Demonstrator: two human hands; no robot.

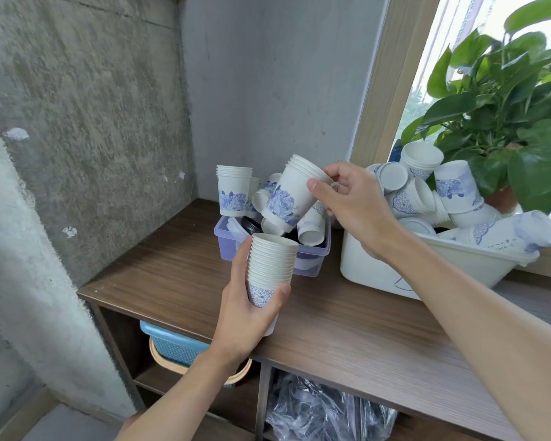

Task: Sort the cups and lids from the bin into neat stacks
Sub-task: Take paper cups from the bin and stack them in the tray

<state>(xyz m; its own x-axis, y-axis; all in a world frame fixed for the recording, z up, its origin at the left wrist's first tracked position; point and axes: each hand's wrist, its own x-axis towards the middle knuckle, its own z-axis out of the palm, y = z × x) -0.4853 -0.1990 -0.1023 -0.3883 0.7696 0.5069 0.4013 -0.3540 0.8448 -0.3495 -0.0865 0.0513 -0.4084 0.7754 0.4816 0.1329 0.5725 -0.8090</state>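
We are gripping a tall nested stack of cups (272,265) in our left hand (245,313), fingers wrapped round its lower part, out toward the front edge of the worktop (159,265). Our right hand (353,205) is pinching a shorter nest of cups (295,192) by its rim, tilted over the clear bin (226,243) near the back edge. That rim pinch is looking thin to us: the tilted nest could be slipping free or separating and dropping among the loose cups below. If we are bringing it to the tall stack off-axis, the paper rims could be crumpling or jamming. A drop from our left hand would likely be going past the front edge to the floor. The upright stack (233,192) at the bin's far-left corner could be toppling if we are bumping the bin. The dark lids (251,225) are mostly buried under cups, so we are not counting them. Our right forearm is covering part of the white tub (355,268) at the worktop's right end, and our palm is hiding the tall stack's base.
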